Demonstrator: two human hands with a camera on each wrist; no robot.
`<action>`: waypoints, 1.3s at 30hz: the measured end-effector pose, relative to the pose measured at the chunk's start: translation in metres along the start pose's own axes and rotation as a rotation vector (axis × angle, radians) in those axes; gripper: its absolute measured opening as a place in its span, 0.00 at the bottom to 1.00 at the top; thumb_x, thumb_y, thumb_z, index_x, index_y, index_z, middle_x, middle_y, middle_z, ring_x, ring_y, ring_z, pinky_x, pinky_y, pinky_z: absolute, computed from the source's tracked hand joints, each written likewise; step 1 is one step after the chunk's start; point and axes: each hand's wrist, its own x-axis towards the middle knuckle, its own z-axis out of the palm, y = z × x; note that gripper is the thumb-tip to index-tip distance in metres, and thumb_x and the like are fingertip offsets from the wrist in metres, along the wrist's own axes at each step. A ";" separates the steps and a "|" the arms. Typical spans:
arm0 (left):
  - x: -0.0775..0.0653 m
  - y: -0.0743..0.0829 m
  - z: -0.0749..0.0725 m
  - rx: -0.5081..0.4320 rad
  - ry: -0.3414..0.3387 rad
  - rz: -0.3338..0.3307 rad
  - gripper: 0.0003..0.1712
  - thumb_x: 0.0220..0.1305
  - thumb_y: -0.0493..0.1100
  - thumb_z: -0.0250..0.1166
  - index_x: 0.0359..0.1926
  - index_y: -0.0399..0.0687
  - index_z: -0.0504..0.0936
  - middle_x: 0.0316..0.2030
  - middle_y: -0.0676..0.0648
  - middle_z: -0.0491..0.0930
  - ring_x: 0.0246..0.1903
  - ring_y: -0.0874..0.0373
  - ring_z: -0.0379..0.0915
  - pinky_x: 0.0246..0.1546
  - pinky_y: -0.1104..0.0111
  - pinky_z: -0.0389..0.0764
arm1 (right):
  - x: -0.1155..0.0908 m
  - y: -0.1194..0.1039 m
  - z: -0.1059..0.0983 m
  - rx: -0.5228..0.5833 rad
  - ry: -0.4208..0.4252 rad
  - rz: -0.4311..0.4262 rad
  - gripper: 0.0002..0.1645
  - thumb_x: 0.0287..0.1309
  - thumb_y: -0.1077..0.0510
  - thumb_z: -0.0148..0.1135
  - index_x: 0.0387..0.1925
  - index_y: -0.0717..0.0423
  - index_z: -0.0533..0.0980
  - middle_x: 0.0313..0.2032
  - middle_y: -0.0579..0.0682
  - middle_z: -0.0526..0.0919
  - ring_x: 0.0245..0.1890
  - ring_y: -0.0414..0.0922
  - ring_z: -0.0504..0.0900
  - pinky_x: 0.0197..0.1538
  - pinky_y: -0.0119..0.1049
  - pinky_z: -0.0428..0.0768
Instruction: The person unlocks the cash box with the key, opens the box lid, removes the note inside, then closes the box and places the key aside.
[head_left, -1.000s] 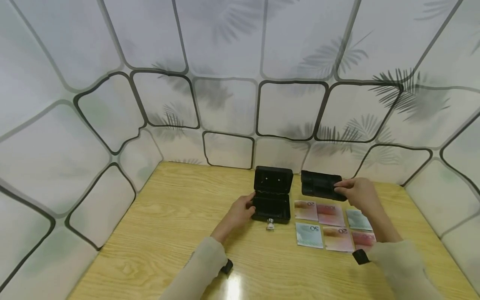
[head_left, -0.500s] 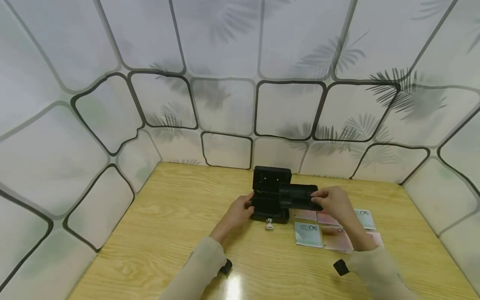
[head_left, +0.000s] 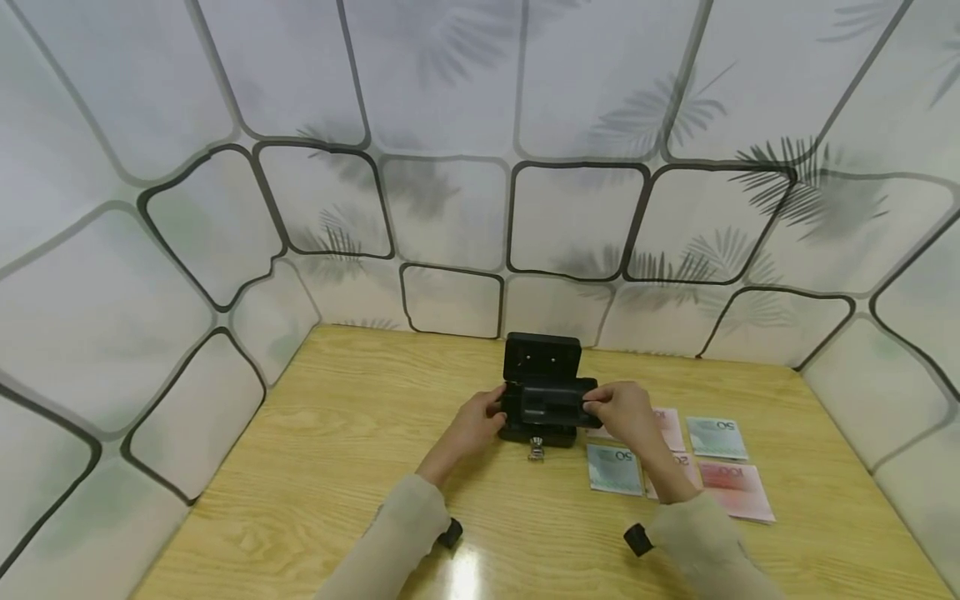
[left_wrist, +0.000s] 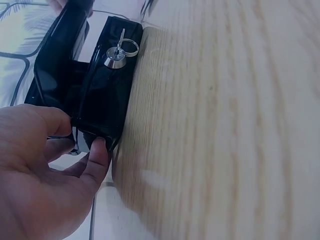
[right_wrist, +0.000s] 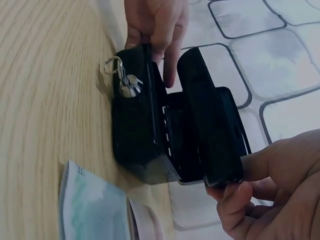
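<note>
A black cash box (head_left: 536, 435) stands on the table with its lid (head_left: 542, 354) raised toward the wall. My left hand (head_left: 472, 423) holds the box at its left end, thumb and fingers at the side wall. With thumb and fingers my right hand (head_left: 628, 412) pinches the right end of a black compartment tray (head_left: 557, 403). The tray overlaps the box opening in the head view; the right wrist view shows a gap between tray (right_wrist: 212, 125) and box rim. Keys on a ring hang from the front lock (left_wrist: 116, 57).
Several banknotes lie on the wooden table (head_left: 337, 467) right of the box, among them a green 50 note (head_left: 615, 469), another green note (head_left: 716, 438) and a red 100 note (head_left: 737, 490). My right forearm partly covers them. A patterned wall (head_left: 450, 208) rises behind.
My right hand has brought the tray leftward and nearer, from beside the box to over its opening. More banknotes at the right are uncovered. The left hand has stayed on the box.
</note>
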 end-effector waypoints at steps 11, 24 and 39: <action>-0.002 -0.001 -0.001 -0.029 -0.003 0.000 0.31 0.74 0.32 0.57 0.76 0.34 0.64 0.63 0.28 0.73 0.62 0.39 0.73 0.62 0.50 0.73 | 0.005 -0.003 0.021 0.000 0.041 -0.011 0.05 0.60 0.66 0.70 0.35 0.64 0.89 0.35 0.59 0.89 0.21 0.40 0.74 0.23 0.33 0.71; -0.003 0.000 -0.001 -0.028 0.007 0.005 0.30 0.75 0.32 0.56 0.75 0.34 0.66 0.63 0.29 0.74 0.59 0.41 0.75 0.56 0.53 0.75 | 0.007 -0.003 0.035 0.013 0.054 -0.003 0.04 0.59 0.67 0.70 0.34 0.63 0.89 0.32 0.57 0.89 0.18 0.38 0.75 0.23 0.32 0.72; -0.003 0.004 -0.003 -0.026 0.025 0.006 0.29 0.75 0.31 0.52 0.75 0.37 0.67 0.63 0.31 0.75 0.49 0.47 0.75 0.45 0.60 0.77 | 0.005 -0.008 0.043 -0.044 0.098 -0.073 0.03 0.61 0.67 0.70 0.33 0.62 0.88 0.34 0.56 0.90 0.38 0.53 0.87 0.43 0.50 0.83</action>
